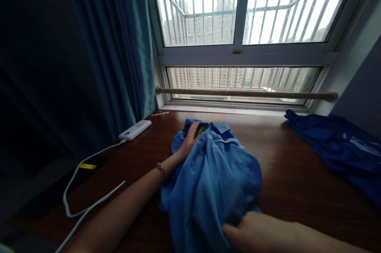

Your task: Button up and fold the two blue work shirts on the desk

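Observation:
A crumpled light-blue garment (pixel 214 173) with a collar lies on the dark brown wooden tabletop. My left hand (pixel 189 140), with a beaded bracelet at the wrist, rests on its far end beside the collar, fingers stretched out over the cloth. A small dark patch with some green (pixel 202 128) shows right by those fingers; what it is I cannot make out. At the near end, my right hand (pixel 248 229) is closed on the fabric, slightly blurred, and part of its fingers is hidden.
To the left, a white power strip (pixel 135 130) lies with a white cable (pixel 70 189) looping towards me. A darker blue cloth (pixel 336 138) with white marks spreads at the right. Behind the tabletop are a rail (pixel 247 94), a barred window and a blue curtain (pixel 119 46).

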Demonstrator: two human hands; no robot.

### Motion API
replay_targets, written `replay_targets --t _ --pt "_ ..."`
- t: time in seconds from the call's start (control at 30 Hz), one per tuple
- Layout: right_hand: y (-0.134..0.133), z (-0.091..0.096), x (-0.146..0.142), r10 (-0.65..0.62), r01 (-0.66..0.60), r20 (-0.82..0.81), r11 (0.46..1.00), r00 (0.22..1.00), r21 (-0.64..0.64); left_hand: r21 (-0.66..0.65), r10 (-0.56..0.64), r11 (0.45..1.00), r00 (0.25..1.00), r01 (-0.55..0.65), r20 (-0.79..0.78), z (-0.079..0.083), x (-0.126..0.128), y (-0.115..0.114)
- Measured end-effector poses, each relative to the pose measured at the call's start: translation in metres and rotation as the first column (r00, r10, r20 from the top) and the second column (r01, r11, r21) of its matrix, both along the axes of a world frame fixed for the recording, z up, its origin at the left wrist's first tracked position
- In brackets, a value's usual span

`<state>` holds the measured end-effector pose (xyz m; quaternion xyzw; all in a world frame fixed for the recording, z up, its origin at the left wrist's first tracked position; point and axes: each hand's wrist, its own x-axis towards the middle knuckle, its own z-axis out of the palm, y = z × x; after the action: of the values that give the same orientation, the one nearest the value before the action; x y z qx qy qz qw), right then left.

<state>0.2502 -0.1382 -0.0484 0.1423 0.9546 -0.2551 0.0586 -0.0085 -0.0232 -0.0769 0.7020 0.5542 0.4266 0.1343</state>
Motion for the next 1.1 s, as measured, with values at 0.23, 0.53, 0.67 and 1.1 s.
replay_targets --t 0.23,0.53,0.67,1.1 --pt "0.045 0.023 0.017 -0.366 0.330 -0.410 0.931 0.836 -0.158 -0.288 -0.605 0.795 0.733 0.534 -0.309 -0.003 0.055 -0.046" --pt "0.151 -0.061 0.061 -0.806 0.817 -0.269 0.568 0.527 -0.103 -0.280 -0.218 0.955 0.867 0.095 -0.448 -0.018 0.043 -0.032" --pt "0.156 -0.035 0.070 -0.867 0.676 -0.220 0.488 0.447 -0.551 -0.354 -0.147 0.933 0.829 -0.065 -0.539 -0.019 0.025 -0.019" --pt "0.184 -0.003 0.134 -0.961 0.672 0.023 0.175 0.274 -0.719 -0.017 0.396 0.799 0.546 -0.602 -0.738 -0.034 -0.024 0.009"
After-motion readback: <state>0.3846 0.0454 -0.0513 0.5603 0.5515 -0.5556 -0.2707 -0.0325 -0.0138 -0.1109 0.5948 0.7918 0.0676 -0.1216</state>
